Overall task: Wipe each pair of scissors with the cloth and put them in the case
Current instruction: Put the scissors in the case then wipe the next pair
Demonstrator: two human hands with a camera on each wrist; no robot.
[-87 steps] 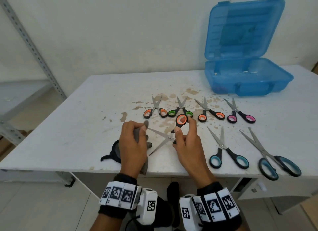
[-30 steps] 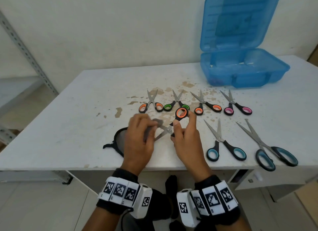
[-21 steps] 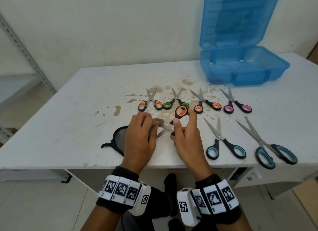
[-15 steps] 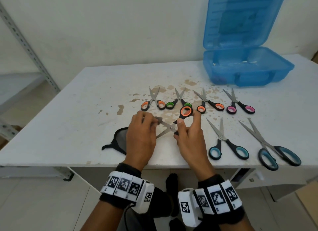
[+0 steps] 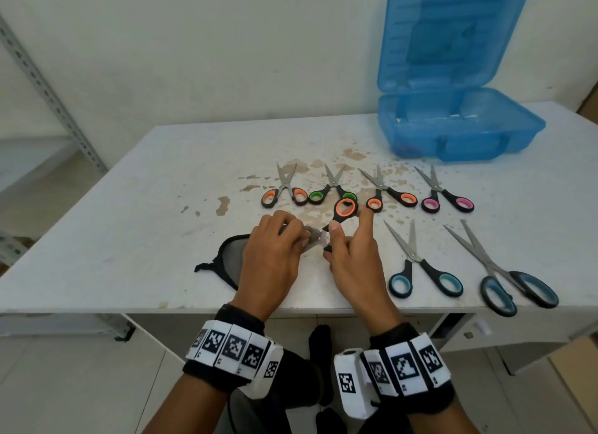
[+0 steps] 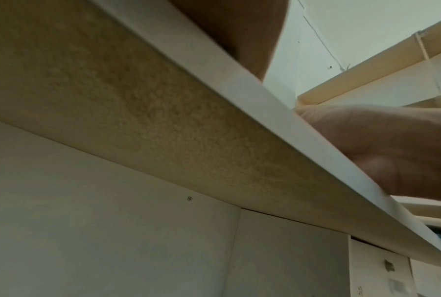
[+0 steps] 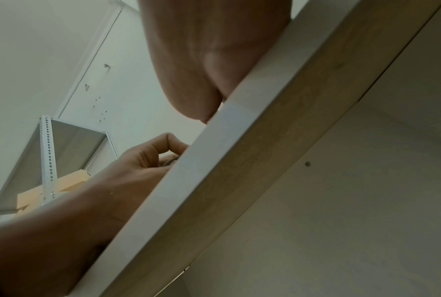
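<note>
Your head camera looks forward and down over the whole table (image 5: 129, 213) from close above its near edge. Both wrist cameras sit below that edge, close under it, facing upward past its underside. The left wrist view catches your right hand (image 6: 392, 152) over the edge; the right wrist view catches your left hand (image 7: 148, 158)

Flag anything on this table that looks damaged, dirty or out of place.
The white table has brown patches, seemingly stains or chipped coating, across its middle, thickest around the row of small scissors. The blue case stands open with no scissors visible inside. Nothing looks spilled or broken.
</note>
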